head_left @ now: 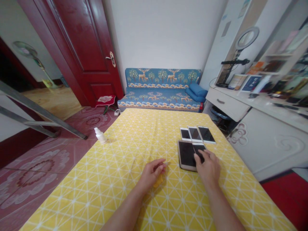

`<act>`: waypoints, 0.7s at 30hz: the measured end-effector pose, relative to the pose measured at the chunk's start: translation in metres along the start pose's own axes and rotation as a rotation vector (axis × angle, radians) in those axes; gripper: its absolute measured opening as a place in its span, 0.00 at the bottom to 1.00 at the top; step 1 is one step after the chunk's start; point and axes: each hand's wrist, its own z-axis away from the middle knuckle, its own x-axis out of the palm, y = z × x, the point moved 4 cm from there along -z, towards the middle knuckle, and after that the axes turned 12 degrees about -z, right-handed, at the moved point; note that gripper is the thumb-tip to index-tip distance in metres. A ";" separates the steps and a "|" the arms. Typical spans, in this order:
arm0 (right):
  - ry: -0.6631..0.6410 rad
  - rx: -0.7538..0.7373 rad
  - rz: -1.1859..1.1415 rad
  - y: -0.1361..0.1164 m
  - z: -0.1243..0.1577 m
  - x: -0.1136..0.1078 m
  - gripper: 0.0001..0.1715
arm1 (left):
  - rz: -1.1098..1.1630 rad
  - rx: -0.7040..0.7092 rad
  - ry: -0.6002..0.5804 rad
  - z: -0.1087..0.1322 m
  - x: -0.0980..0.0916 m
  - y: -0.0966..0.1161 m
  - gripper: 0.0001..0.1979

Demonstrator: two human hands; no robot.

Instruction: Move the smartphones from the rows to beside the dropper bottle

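My left hand [152, 173] hovers over the yellow tablecloth [120, 192], fingers curled together, with a small yellow cloth [158, 182] bunched under it. My right hand [208, 167] rests on a dark-screened smartphone [199, 150], its fingertips gripping the phone's lower end. That phone lies across a larger gold-framed phone [185, 155]. Beyond them, several smartphones lie side by side, including a white one [185, 134], a gold-edged one [194, 134] and a silver one [206, 134]. A white dropper bottle [100, 135] stands near the table's left edge.
A blue deer-patterned sofa [161, 93] stands behind the table. On the left are a red door [79, 48] and a metal ladder [36, 110]. On the right, a white desk [260, 109] holds a ring light [246, 38], books and clutter.
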 end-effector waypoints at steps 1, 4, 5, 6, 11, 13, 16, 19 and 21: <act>-0.007 0.049 0.049 0.008 -0.002 -0.002 0.25 | -0.009 -0.002 -0.001 0.001 0.000 0.001 0.26; -0.080 0.183 0.178 0.026 -0.006 -0.005 0.31 | -0.030 -0.002 -0.005 0.002 0.000 0.004 0.25; -0.099 0.210 0.202 0.030 -0.007 -0.006 0.34 | -0.032 -0.003 -0.005 0.002 -0.001 0.005 0.25; -0.112 0.228 0.215 0.033 -0.008 -0.007 0.36 | -0.028 -0.005 -0.003 0.002 -0.001 0.005 0.26; -0.095 0.252 0.224 0.041 -0.013 -0.007 0.39 | 0.022 -0.020 0.004 0.002 -0.001 0.004 0.26; -0.076 0.257 0.229 0.043 -0.013 -0.008 0.39 | 0.025 -0.020 0.001 0.002 -0.001 0.004 0.26; -0.086 0.242 0.239 0.046 -0.015 -0.010 0.42 | 0.004 -0.009 -0.009 0.002 0.000 0.004 0.26; -0.139 0.215 0.224 0.048 -0.017 -0.012 0.45 | -0.013 0.009 -0.015 0.002 0.000 0.003 0.25; -0.147 0.207 0.176 0.050 -0.019 -0.015 0.44 | -0.020 0.015 -0.011 0.002 0.000 0.002 0.25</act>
